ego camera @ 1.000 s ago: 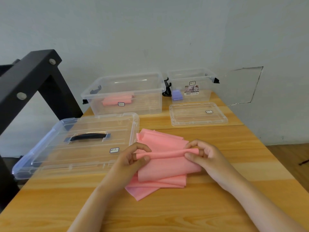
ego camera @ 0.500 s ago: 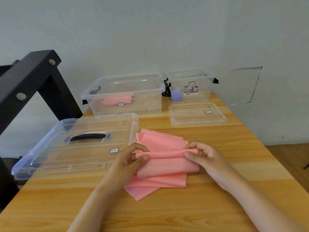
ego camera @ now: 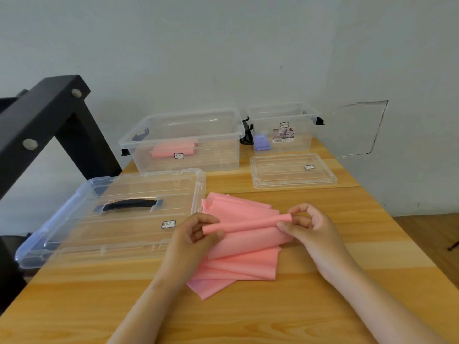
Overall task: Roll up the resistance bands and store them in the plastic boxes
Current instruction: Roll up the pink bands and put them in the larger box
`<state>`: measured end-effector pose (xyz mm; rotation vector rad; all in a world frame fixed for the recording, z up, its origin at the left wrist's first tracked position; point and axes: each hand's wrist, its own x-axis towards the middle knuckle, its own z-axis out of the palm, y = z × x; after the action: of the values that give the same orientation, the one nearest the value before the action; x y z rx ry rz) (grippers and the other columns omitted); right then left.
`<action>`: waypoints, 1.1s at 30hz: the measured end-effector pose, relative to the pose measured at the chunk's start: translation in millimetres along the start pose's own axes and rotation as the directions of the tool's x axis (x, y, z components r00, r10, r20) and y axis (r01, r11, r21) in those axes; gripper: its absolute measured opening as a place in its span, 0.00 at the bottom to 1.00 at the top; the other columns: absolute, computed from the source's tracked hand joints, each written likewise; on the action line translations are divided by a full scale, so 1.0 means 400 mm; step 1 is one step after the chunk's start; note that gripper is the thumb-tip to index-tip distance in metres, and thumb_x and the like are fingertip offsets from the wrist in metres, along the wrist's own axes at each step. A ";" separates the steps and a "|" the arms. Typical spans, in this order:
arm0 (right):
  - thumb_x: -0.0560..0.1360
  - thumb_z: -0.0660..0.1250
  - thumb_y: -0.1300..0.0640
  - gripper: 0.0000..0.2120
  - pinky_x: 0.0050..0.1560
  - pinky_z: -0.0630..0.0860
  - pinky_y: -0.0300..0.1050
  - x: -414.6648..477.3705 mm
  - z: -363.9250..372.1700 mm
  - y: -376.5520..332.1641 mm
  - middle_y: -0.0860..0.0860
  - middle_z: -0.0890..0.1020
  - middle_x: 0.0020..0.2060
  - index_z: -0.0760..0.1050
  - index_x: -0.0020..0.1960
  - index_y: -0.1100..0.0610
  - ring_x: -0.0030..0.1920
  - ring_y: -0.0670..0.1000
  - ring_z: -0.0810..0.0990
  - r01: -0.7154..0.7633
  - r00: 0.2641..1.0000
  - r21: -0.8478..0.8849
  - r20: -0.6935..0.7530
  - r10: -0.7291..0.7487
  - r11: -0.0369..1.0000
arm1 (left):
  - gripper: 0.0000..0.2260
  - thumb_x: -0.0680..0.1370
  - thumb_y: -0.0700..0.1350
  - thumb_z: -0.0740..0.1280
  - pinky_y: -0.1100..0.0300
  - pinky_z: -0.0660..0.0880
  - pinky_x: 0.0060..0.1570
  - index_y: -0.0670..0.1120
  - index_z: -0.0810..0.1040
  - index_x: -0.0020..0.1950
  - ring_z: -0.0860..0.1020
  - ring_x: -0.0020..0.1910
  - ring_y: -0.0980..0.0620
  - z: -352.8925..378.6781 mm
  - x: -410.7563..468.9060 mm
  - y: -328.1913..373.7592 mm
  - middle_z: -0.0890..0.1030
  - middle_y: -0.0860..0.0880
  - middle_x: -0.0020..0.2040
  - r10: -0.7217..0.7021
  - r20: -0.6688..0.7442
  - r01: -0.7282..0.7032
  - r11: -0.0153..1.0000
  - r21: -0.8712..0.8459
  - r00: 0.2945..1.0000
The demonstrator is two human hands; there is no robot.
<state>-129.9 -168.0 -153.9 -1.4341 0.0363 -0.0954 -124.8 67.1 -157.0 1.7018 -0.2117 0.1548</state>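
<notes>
at the wooden surface (ego camera: 310, 306) we see the left hand (ego camera: 192, 240) and right hand (ego camera: 309, 228) pinching the ends of a barely started roll on the pink resistance band (ego camera: 244, 249) — uneven turning, we judge, could skew or loosen it.

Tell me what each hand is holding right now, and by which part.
Both hold the pink band by its rolled edge: the left hand pinches the roll's left end, the right hand its right end.
</notes>
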 end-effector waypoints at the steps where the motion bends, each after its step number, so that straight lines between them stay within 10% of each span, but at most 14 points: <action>1: 0.70 0.72 0.66 0.11 0.36 0.71 0.37 0.001 0.000 0.002 0.50 0.83 0.34 0.72 0.45 0.57 0.34 0.45 0.79 0.010 0.999 0.007 -0.033 -0.010 1.000 | 0.05 0.74 0.33 0.70 0.72 0.70 0.39 0.39 0.78 0.48 0.76 0.38 0.62 0.005 -0.001 0.002 0.79 0.49 0.42 0.024 -0.017 -0.024 1.000 0.021 1.000; 27: 0.69 0.73 0.64 0.13 0.46 0.74 0.41 0.004 -0.001 0.010 0.55 0.85 0.43 0.78 0.53 0.55 0.43 0.48 0.82 -0.062 0.993 0.005 0.100 0.061 0.998 | 0.05 0.81 0.36 0.60 0.70 0.66 0.41 0.45 0.69 0.48 0.67 0.38 0.61 0.026 -0.007 -0.017 0.70 0.53 0.41 0.152 0.018 -0.152 0.953 0.262 0.988; 33: 0.73 0.69 0.63 0.04 0.34 0.72 0.33 0.001 -0.006 -0.001 0.48 0.82 0.34 0.77 0.46 0.56 0.35 0.44 0.78 -0.037 0.981 0.001 0.190 0.036 0.999 | 0.02 0.76 0.45 0.65 0.62 0.58 0.30 0.49 0.73 0.46 0.61 0.31 0.54 0.002 -0.004 0.002 0.66 0.48 0.33 0.138 0.090 -0.146 0.985 0.094 0.986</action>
<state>-129.7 -170.5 -153.9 -1.4315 -0.0945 0.0717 -126.5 66.5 -156.7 1.7947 -0.3940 0.2032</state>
